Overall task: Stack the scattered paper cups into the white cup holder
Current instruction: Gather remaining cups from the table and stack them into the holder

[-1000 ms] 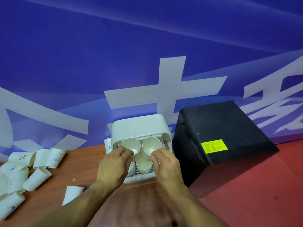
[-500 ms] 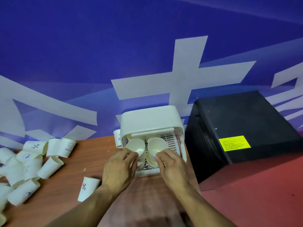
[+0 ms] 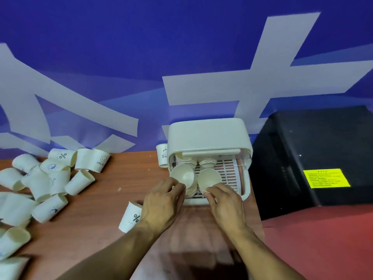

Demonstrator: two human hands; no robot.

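Settling lower than a second ago onto the front stacks inside the white plastic cup holder (image 3: 207, 134): pinching one white paper cup (image 3: 182, 175) with the left hand (image 3: 161, 201), and a second white paper cup (image 3: 209, 177) with the right hand (image 3: 226, 201). Nearing release, judging by the seating. Leaving a heap of scattered paper cups (image 3: 46, 182) lying leftward on the brown wooden tabletop (image 3: 96, 229). Working beside a black box (image 3: 314, 150), facing a blue banner wall (image 3: 121, 47).

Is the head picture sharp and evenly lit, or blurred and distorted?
Head view: left hand pinching left cup and right hand pinching right cup look sharp; scattered cups at the left edge look smeared and stretched; bluish, dim light; no strong glare.
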